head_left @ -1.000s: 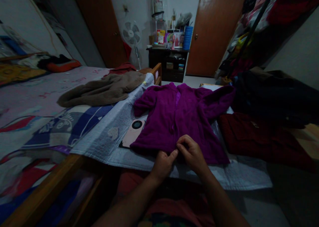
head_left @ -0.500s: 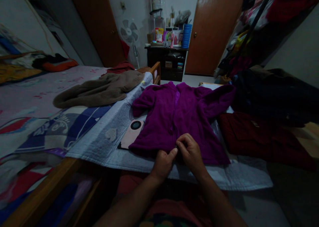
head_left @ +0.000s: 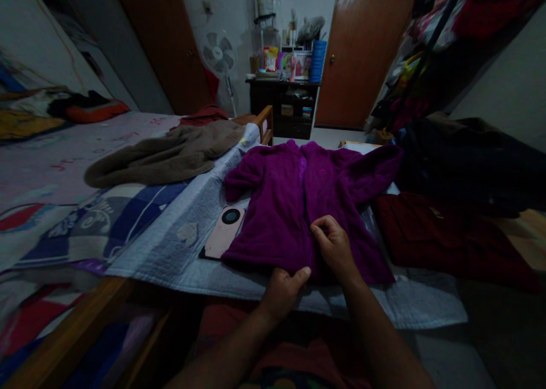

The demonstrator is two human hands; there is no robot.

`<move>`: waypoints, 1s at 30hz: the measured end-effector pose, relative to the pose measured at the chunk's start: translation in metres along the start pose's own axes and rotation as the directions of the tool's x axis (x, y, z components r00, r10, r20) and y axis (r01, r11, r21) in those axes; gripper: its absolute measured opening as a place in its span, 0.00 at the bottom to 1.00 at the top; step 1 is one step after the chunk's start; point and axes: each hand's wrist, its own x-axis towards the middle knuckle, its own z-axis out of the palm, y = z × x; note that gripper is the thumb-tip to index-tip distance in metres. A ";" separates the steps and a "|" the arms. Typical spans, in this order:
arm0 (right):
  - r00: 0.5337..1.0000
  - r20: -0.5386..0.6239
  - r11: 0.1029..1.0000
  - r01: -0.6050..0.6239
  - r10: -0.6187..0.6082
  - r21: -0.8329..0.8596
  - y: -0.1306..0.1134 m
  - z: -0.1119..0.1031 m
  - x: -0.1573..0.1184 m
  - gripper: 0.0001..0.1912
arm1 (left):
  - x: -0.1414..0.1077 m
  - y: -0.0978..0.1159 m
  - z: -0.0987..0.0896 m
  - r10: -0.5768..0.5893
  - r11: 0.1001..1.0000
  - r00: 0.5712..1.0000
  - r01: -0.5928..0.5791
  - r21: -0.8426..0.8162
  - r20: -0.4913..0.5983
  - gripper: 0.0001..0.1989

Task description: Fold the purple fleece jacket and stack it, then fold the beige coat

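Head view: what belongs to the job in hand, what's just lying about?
Job in hand:
purple fleece jacket
left hand, at its hem
right hand, at its front opening
pale quilted cover beneath

Lying about:
pink flat item with dark disc
brown plush garment
folded dark-red garment

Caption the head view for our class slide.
A purple jacket lies spread on a quilted cover, left hand at its hem, right hand higher on the front.

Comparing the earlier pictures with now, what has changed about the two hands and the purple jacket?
The right hand has moved away from the left hand, up the front of the purple jacket toward the collar. The left hand remains at the hem, thumb on top. The jacket still lies spread beside the dark red garment.
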 end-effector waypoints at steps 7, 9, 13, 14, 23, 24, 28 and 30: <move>1.000 0.016 0.999 0.015 -0.015 -0.045 0.021 0.004 0.030 0.06 | -0.005 -0.002 -0.006 0.024 1.000 1.000 -0.024 0.012 0.011 0.17; 1.000 0.014 0.998 0.010 -0.009 -0.063 0.028 0.006 0.042 0.06 | -0.004 -0.005 -0.009 0.014 1.000 0.999 -0.015 0.024 0.034 0.18; 1.000 0.003 0.996 -0.021 0.022 -0.087 0.043 0.011 0.067 0.08 | -0.002 -0.013 -0.014 -0.059 0.997 0.991 0.052 0.060 0.120 0.16; 1.000 -0.002 0.996 -0.025 0.025 -0.089 0.047 0.012 0.073 0.08 | 0.000 -0.014 -0.015 -0.070 0.996 0.989 0.062 0.066 0.133 0.16; 0.995 0.071 0.996 -0.078 0.076 0.037 0.073 0.023 0.094 0.08 | 0.011 0.002 -0.028 -0.242 0.970 0.838 0.191 0.154 0.489 0.23; 0.994 0.078 0.995 -0.084 0.081 0.046 0.074 0.023 0.093 0.09 | 0.011 0.007 -0.033 -0.272 0.962 0.762 0.201 0.184 0.588 0.23; 0.988 0.106 0.989 -0.124 0.115 0.084 0.074 0.020 0.087 0.09 | 0.007 0.045 -0.052 -0.319 0.945 0.515 0.114 0.306 0.795 0.18; 0.986 0.116 0.984 -0.136 0.123 0.116 0.073 0.019 0.086 0.09 | 0.013 0.068 -0.057 -0.279 0.952 0.511 0.038 0.302 0.813 0.17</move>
